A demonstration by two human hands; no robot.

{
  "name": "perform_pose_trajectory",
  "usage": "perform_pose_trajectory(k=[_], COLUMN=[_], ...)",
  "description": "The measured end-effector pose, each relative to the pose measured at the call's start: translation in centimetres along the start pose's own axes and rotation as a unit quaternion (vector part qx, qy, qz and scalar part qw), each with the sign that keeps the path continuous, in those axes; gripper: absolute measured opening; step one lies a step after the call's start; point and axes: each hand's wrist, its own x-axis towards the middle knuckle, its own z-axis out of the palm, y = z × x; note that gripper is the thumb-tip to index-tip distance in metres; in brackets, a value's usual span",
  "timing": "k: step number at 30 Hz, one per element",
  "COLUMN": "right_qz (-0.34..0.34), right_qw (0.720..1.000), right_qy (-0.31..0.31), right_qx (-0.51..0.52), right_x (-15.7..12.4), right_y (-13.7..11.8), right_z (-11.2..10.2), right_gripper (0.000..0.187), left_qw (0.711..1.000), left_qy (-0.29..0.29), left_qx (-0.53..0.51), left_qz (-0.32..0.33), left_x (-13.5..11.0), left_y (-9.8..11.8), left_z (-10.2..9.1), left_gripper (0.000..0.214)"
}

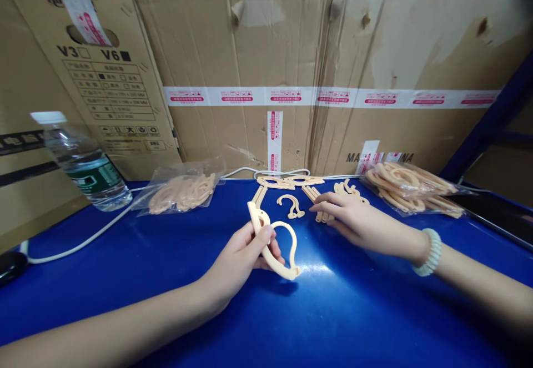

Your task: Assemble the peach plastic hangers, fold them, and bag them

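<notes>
My left hand [244, 257] is closed around a cream plastic hanger piece [278, 246], a curved loop with a straight arm, held just above the blue table [166, 257]. My right hand [353, 218] lies flat with fingers stretched out, resting on a small pile of straight cream sticks [320, 206]. A white bead bracelet [428, 252] circles the right wrist. A loose cream hook [290, 205] lies between the two hands. More cream hanger parts [287, 181] lie behind it near the cardboard.
A clear bag of cream parts [183, 191] lies at back left, another bag [410, 187] at back right. A water bottle [81, 162] lies tilted at far left. A white cable [95, 232] runs along the table. Cardboard boxes [266, 51] wall the back.
</notes>
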Motion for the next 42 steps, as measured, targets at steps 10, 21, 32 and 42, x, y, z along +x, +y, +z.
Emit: perform_pose_trajectory(k=[10,21,32,42], right_qz=[-0.158,-0.001,0.197,0.228], right_qw=[0.986,0.934,0.831,0.756], right_qy=[0.024,0.052,0.103,-0.045], right_qx=[-0.048,0.354,0.509,0.612], right_x=[-0.3,-0.5,0.4,-0.1], right_y=[-5.6,-5.3,-5.0,-5.8], right_z=[0.0,-0.5,0.0,1.4], right_gripper=[0.044,0.050,0.025,0.042], left_qw=[0.996,0.945,0.909,0.667], left_qy=[-0.062,-0.020,0.033,-0.041], left_qx=[0.045,0.253,0.343,0.669], left_qz=[0.034,0.206,0.233,0.325], left_x=[-0.4,-1.2,-0.8,-0.6], left_y=[0.2,0.4,0.1,-0.5], left_z=[0.1,-0.2,-0.8,-1.2], left_gripper=[0.028,0.018,0.033,0.035])
